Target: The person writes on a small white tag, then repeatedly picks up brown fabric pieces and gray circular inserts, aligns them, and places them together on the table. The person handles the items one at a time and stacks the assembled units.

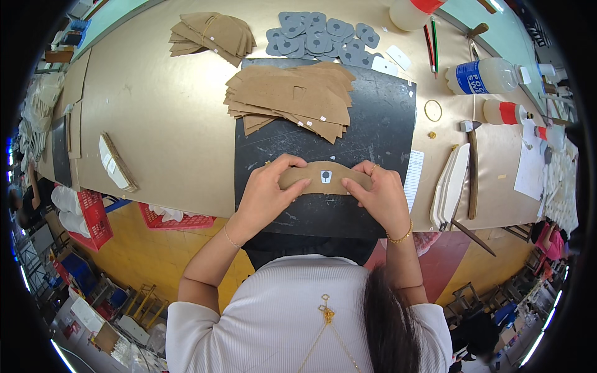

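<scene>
A curved brown strip [316,168], card or leather, lies across the lower part of a black mat [379,130]. In its middle sits a small white-edged patch [326,177] with a dark rounded mark. My left hand [268,191] pinches the strip's left end, thumb on top. At the other end my right hand [383,194] grips it the same way; the fingers underneath are hidden. Just beyond my hands, a fanned stack of similar brown pieces [283,93] rests on the mat, the top one showing a small cut outline.
Loose grey patches [317,40] and a banded brown bundle [208,37] lie at the back. On the right are pencils [430,50], a blue-labelled bottle [482,76], a red-labelled bottle [509,113], a hammer [472,174] and white curved pieces [453,183]. Red crates [94,217] stand below the table's left edge.
</scene>
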`<state>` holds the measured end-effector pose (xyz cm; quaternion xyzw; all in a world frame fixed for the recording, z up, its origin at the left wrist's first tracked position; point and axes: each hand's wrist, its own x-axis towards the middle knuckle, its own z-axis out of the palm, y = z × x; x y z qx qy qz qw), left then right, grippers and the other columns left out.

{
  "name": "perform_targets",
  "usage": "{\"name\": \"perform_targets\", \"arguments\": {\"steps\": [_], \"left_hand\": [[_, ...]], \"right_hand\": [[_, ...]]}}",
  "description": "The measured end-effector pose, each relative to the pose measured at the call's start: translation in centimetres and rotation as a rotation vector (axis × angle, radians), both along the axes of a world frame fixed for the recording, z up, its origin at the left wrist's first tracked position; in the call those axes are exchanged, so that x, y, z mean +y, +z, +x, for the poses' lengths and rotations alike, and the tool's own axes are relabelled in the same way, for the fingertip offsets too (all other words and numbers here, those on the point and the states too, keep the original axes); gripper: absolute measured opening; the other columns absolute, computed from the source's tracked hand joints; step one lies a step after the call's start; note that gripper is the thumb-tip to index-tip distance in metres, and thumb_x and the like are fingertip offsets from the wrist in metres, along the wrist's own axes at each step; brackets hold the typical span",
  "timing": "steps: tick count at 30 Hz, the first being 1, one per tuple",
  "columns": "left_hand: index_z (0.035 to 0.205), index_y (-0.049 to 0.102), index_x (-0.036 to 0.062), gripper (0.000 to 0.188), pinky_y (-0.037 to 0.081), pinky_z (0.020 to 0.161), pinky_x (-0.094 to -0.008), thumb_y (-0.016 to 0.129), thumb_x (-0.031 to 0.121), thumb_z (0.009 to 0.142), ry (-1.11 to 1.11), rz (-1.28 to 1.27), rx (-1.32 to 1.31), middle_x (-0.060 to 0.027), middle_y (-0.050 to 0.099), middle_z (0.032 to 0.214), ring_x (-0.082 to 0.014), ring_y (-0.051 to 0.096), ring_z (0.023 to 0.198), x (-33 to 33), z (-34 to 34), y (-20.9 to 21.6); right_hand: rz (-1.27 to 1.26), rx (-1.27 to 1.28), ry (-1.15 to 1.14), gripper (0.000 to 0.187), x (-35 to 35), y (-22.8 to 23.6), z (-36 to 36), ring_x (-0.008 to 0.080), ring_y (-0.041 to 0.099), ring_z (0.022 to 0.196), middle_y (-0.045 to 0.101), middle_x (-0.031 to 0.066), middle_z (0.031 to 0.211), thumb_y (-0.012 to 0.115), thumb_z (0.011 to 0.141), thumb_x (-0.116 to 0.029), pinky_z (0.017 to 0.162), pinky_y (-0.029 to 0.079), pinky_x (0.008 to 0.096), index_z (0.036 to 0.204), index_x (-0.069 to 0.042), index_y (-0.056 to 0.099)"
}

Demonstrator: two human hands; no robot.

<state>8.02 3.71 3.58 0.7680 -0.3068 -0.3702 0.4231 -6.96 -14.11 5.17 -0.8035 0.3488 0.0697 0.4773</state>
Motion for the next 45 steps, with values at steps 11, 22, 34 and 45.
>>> {"name": "perform_targets", "arguments": {"steps": [11, 22, 34, 45], "left_hand": [[0.11, 0.065, 0.0011, 0.026, 0.052, 0.06, -0.0252, 0.076, 0.009, 0.088, 0.015, 0.03, 0.012, -0.0104, 0.071, 0.088, -0.0123, 0.068, 0.066, -0.2, -0.2, 0.1], [0.109, 0.064, 0.0054, 0.024, 0.053, 0.061, -0.0341, 0.074, 0.011, 0.088, 0.02, 0.0, -0.052, -0.0146, 0.069, 0.08, -0.0266, 0.07, 0.065, -0.2, -0.4, -0.3], [0.11, 0.069, 0.011, 0.033, 0.049, 0.086, -0.0415, 0.078, 0.011, 0.079, -0.171, -0.009, -0.899, -0.0101, 0.058, 0.121, -0.0317, 0.056, 0.109, -0.1, -1.8, 0.6], [0.109, 0.071, 0.004, 0.028, 0.048, 0.087, -0.0388, 0.068, 0.015, 0.084, -0.509, -0.336, -1.014, -0.0084, 0.057, 0.109, -0.0238, 0.056, 0.103, 0.6, -0.9, -2.0]], "right_hand": [[-0.058, -0.01, 0.05, 0.024, 0.1, -0.7, -0.3, 0.0162, 0.066, 0.051, 0.072, 0.0131, 0.072, 0.076, 0.088, -0.021, 0.052, 0.052, 0.0288, 0.095, 0.002, 0.07], [-0.111, -0.001, 0.073, 0.024, 0.2, -0.7, -0.2, 0.0203, 0.067, 0.052, 0.071, 0.015, 0.072, 0.075, 0.088, -0.023, 0.054, 0.052, 0.0316, 0.095, 0.001, 0.07], [-0.394, 0.09, 0.123, 0.025, 1.7, 0.3, 0.2, 0.0349, 0.069, 0.071, 0.07, 0.0119, 0.084, 0.075, 0.086, -0.027, 0.06, 0.054, 0.0432, 0.1, -0.009, 0.067], [-0.877, -0.196, 0.363, 0.042, 2.0, -0.1, 0.1, 0.0195, 0.052, 0.095, 0.057, 0.0012, 0.116, 0.063, 0.084, -0.015, 0.09, 0.036, 0.039, 0.124, -0.027, 0.069]]}}
